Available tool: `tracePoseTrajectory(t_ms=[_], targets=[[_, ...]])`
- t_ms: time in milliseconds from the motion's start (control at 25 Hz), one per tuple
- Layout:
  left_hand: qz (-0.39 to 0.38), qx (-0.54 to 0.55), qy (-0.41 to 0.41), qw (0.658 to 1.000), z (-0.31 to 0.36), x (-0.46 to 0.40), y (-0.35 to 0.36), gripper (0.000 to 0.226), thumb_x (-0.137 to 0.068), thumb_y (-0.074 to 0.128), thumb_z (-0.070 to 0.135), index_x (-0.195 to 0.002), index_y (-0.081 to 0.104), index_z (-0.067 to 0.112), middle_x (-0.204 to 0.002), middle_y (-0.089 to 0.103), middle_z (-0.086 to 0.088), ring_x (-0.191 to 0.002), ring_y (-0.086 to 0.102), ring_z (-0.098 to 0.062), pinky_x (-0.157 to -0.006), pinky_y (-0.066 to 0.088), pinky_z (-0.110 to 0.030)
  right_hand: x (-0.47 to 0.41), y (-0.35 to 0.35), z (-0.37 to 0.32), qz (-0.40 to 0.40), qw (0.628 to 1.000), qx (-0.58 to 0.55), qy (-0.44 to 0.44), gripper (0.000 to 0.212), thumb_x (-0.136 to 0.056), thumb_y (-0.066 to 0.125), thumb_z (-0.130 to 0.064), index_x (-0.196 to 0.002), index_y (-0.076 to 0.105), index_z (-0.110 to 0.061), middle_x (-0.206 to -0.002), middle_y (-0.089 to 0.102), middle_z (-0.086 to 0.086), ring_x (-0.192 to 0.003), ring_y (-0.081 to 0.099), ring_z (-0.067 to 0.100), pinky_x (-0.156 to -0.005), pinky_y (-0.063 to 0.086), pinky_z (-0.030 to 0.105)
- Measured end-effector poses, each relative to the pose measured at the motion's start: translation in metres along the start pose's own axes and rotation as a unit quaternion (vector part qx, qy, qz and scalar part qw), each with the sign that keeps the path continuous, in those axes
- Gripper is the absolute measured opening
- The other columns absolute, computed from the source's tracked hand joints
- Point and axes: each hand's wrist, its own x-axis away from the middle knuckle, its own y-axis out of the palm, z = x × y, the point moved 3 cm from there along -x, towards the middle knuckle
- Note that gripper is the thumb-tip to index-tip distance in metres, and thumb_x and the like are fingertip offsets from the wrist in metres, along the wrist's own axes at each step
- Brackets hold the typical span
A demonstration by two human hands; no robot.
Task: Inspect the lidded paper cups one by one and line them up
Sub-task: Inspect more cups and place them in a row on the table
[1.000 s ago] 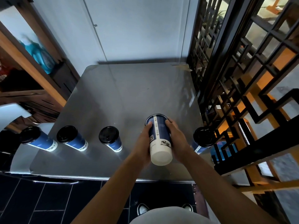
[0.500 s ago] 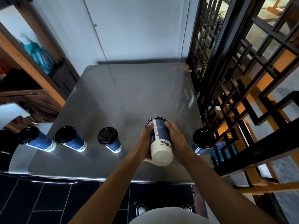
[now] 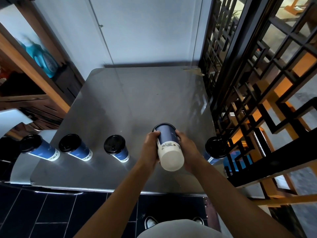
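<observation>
A blue paper cup [image 3: 169, 145] with a black lid is held tipped over above the steel table [image 3: 137, 100], its white base towards me and its lid pointing away. My left hand [image 3: 151, 148] grips its left side and my right hand [image 3: 187, 150] grips its right side. Three more lidded blue cups stand in a row on the left: one [image 3: 38, 148] at the far left, a second [image 3: 75, 147] beside it, a third [image 3: 116, 147] nearest my hands. Another lidded cup [image 3: 215, 148] stands to the right of my right hand.
A black lattice screen [image 3: 248, 83] runs along the table's right side, close to the right cup. A wooden shelf [image 3: 30, 74] with a blue bottle stands at the left. A white wall backs the table. Dark floor tiles lie below its front edge.
The held cup has been turned about its axis between my hands, so its seam and printed mark have shifted. Both hands stay at about the same place.
</observation>
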Motion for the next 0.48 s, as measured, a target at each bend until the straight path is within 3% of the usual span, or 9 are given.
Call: tracePoseTrajectory(t_ms=[120,200,280,400,480], targets=[[0.006,-0.027,0.007,1.0,-0.001,0.001,0.001,0.081,-0.062,0.062,0.055,-0.123,0.059,0.003,-0.094,0.066,-0.019,-0.081,0.062,-0.035,-0.075,0.041,-0.04,-0.001,-0.001,0.0,0.0,1.0,-0.024,-0.001,0.05,-0.104,0.048,-0.038,-0.13,0.063,0.002,-0.085,0.073,0.012,-0.065,0.07,0.023,-0.066,0.06,0.044],[0.004,-0.036,0.011,0.999,0.001,0.003,0.004,0.074,-0.066,0.059,0.053,-0.122,0.059,0.005,-0.093,0.064,-0.02,-0.073,0.061,-0.032,-0.07,0.04,-0.034,0.0,0.0,-0.003,-0.012,1.0,-0.015,-0.001,0.049,-0.104,0.047,-0.038,-0.125,0.065,0.002,-0.083,0.074,0.012,-0.066,0.07,0.024,-0.061,0.062,0.042],[0.013,-0.033,0.018,0.999,0.005,0.003,0.005,0.081,-0.065,0.059,0.053,-0.128,0.056,0.003,-0.093,0.062,-0.02,-0.07,0.059,-0.031,-0.068,0.04,-0.034,-0.003,-0.001,-0.006,-0.017,1.0,0.006,-0.01,0.043,-0.105,0.046,-0.036,-0.114,0.067,0.0,-0.08,0.074,0.01,-0.063,0.071,0.021,-0.058,0.061,0.037],[0.034,-0.044,0.056,0.997,0.008,-0.003,0.001,0.071,-0.066,0.056,0.046,-0.132,0.053,0.023,-0.098,0.065,-0.011,-0.085,0.062,-0.031,-0.079,0.047,-0.045,-0.005,0.003,-0.012,0.024,0.997,0.075,-0.021,0.047,-0.093,0.055,-0.051,-0.114,0.067,-0.011,-0.105,0.074,0.015,-0.089,0.074,0.032,-0.085,0.061,0.056],[0.016,-0.053,0.061,0.997,0.012,-0.006,0.002,0.067,-0.067,0.057,0.043,-0.131,0.055,0.022,-0.115,0.066,-0.016,-0.093,0.064,-0.034,-0.085,0.051,-0.051,-0.005,0.004,-0.017,0.031,0.99,0.128,-0.057,0.045,-0.089,0.055,-0.054,-0.113,0.067,-0.019,-0.113,0.073,0.013,-0.099,0.072,0.031,-0.088,0.06,0.052]])
